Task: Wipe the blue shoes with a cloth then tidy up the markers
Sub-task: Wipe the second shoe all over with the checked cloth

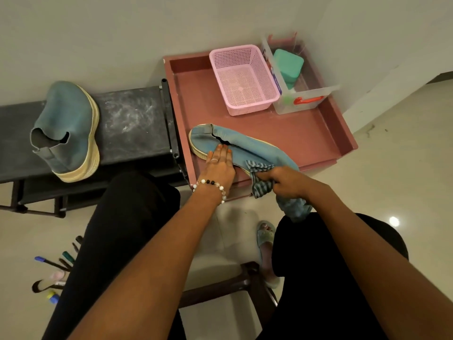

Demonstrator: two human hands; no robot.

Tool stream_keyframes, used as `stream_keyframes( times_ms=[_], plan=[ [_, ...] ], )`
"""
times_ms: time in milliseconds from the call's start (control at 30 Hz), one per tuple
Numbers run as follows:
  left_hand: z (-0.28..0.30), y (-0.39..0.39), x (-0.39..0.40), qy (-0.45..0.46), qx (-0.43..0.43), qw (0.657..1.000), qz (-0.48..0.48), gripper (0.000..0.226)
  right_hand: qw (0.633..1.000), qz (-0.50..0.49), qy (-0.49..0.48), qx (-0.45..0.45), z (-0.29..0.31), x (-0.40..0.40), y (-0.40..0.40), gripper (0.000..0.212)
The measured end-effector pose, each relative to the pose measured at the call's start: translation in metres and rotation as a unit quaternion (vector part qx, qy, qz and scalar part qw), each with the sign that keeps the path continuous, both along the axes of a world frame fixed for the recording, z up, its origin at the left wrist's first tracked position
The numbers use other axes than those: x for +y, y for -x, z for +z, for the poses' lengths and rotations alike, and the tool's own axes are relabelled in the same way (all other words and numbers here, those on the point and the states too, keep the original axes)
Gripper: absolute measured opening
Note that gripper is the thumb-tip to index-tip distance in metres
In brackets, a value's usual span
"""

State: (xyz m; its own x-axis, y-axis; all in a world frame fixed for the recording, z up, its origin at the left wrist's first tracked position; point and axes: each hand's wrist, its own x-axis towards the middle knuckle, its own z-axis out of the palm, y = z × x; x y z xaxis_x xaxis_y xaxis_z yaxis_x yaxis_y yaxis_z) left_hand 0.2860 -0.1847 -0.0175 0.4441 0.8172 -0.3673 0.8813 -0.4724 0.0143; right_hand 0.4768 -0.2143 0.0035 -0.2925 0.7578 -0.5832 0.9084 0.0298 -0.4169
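I see both arms reaching forward from the lap toward the pink tray [338, 133]. The left hand [219, 165] lies flat, fingers straight and together, pressing down on the heel end of the blue shoe [247, 146] that lies on its side along the tray's near edge. A beaded bracelet [210, 184] circles that wrist. The right hand [285, 180] is curled into a fist around a striped cloth [262, 176], bunched against the shoe's toe end at the tray's near rim; the rest of the cloth hangs below the fist. The second blue shoe [67, 128] rests on the dark bench [132, 119] left of the tray, well apart from the first. Inside the tray, at its far side, stand a pink basket [242, 79] and, just beside it, a clear box [301, 96]. The markers [62, 262] lie scattered on the floor far left of the tray, near my left knee.
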Motion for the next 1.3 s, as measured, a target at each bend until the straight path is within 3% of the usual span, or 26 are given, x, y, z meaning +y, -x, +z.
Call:
stream_keyframes(
  times_ms=[200,533,833,1000,1300],
  plan=[
    [-0.001,0.004,0.003,0.004,-0.011,1.000,-0.013,0.069,0.995,0.006,-0.102,-0.003,-0.001,0.029,0.042,0.050],
    [0.006,0.001,0.006,0.028,-0.008,1.000,0.000,0.076,0.992,-0.055,-0.095,0.066,-0.014,0.039,0.048,0.057],
    [0.004,-0.002,0.007,0.011,-0.013,1.000,0.011,0.073,1.000,-0.010,-0.014,-0.014,0.003,-0.012,-0.001,0.062],
    [0.000,0.006,0.004,0.005,-0.038,0.999,-0.007,0.073,0.999,0.011,-0.033,-0.023,0.001,0.000,0.008,0.054],
    [-0.005,0.013,0.005,-0.001,-0.056,0.998,-0.024,0.080,0.995,0.050,-0.079,-0.029,-0.019,0.050,0.043,0.058]
  ],
)
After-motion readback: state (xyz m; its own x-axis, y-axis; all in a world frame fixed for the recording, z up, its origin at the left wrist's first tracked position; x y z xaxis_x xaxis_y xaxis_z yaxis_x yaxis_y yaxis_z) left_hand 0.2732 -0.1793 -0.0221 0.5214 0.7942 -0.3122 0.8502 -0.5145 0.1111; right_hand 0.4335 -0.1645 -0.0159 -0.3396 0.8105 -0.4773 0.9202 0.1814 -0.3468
